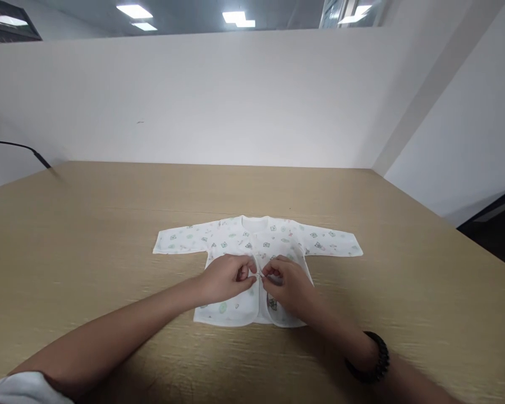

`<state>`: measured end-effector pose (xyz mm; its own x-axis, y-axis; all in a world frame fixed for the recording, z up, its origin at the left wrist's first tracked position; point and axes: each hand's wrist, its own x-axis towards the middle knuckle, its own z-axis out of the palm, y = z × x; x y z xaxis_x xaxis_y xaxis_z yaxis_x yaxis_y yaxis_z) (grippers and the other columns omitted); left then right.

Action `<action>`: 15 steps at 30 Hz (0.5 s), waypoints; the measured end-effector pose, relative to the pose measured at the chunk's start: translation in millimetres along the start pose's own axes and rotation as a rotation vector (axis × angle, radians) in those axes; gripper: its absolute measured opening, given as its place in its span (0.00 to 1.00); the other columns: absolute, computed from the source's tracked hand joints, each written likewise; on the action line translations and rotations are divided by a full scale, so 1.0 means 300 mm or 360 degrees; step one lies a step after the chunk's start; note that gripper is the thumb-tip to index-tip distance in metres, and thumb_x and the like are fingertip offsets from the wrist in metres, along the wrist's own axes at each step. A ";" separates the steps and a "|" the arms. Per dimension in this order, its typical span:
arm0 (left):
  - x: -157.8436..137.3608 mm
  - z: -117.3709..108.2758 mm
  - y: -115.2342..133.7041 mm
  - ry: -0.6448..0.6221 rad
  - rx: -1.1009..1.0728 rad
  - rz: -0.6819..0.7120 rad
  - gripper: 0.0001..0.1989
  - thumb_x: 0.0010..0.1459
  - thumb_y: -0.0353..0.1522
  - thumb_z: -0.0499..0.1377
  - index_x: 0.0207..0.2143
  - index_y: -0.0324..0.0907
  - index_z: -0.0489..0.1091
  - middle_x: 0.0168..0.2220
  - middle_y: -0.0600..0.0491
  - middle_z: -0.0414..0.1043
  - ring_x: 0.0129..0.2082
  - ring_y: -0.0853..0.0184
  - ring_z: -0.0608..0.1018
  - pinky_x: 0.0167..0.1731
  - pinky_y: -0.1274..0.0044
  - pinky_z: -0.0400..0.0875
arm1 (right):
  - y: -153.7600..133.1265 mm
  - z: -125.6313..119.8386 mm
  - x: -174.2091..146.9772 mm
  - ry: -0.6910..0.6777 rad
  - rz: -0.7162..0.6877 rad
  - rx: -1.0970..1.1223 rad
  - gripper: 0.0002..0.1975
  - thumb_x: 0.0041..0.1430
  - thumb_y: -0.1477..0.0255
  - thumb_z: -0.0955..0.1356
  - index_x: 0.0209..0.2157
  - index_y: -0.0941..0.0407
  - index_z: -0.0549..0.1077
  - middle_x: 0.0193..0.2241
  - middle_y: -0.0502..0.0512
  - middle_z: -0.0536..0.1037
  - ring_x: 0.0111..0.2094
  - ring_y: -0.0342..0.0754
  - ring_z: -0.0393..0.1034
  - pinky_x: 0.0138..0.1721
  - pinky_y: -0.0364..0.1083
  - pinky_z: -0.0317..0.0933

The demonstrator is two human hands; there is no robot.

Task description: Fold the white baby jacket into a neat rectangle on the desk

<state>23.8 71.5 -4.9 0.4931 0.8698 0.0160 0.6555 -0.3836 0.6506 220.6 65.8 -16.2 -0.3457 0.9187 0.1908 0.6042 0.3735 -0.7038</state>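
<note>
A white long-sleeved baby shirt (229, 238) with a small green and grey print lies flat on the table, its sleeves spread to both sides. Its front opening runs down the middle. My left hand (229, 276) pinches at the left front edge, thumb and index finger together. Close opposite, my right hand (289, 283) pinches at the right front edge. The fingertips almost meet over the opening. Whether they grip the cloth edge or a thin tie there is too small to tell.
The wooden table (109, 224) extends around the shirt. A white partition (219, 101) stands along its back, with another wall (454, 123) on the right. A black cable (21, 146) reaches in at the left; a dark object (499, 227) is beyond the right edge.
</note>
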 end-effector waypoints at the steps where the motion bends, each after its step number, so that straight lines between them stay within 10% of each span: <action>1: 0.003 0.001 -0.006 -0.0004 -0.0033 -0.0004 0.05 0.56 0.33 0.57 0.33 0.43 0.72 0.23 0.58 0.68 0.24 0.70 0.69 0.25 0.80 0.59 | -0.001 0.000 0.000 0.0003 0.0017 0.0046 0.05 0.49 0.79 0.67 0.26 0.55 0.72 0.27 0.52 0.74 0.29 0.47 0.68 0.30 0.44 0.61; 15: 0.012 -0.006 -0.014 -0.0067 -0.0222 -0.0116 0.04 0.53 0.32 0.58 0.29 0.42 0.72 0.22 0.59 0.66 0.23 0.71 0.67 0.24 0.81 0.57 | 0.000 0.003 0.012 -0.0049 0.0293 0.0360 0.01 0.46 0.74 0.71 0.23 0.55 0.77 0.28 0.53 0.80 0.30 0.49 0.74 0.33 0.46 0.65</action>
<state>21.8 76.9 -6.2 0.4727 0.8788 -0.0653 0.6059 -0.2704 0.7482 218.7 69.0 -16.1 -0.2685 0.9629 0.0271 0.4845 0.1594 -0.8601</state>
